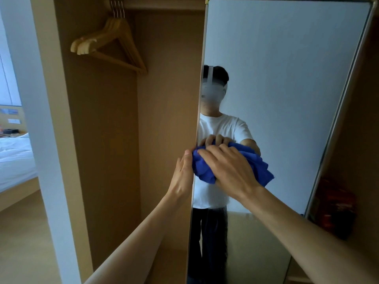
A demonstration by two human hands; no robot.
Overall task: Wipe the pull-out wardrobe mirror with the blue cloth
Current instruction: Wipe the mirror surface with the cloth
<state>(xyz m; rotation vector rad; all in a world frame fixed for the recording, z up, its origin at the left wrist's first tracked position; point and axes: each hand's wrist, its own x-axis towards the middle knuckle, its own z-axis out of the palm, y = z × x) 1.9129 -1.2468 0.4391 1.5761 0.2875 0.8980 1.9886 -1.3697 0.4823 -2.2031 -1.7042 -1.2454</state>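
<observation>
At the left edge of the mirror (pixel 287 78), about mid-height, the blue cloth (pixel 204 171) sits bunched against the glass. The grip of the right hand (pixel 229 169) has its fingers curled over the bunch, pressing it on. At 9 o'clock, just beside it, the left hand (pixel 183 175) lies straight-fingered along that edge, holding nothing. Long axis runs 12–6. Most of the glass lies toward 12, 3 and 6, so we judge strokes go that way.

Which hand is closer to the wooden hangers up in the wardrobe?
Left. The left hand rests on the mirror edge, below the hangers; the right hand holds the cloth farther right on the glass.
</observation>
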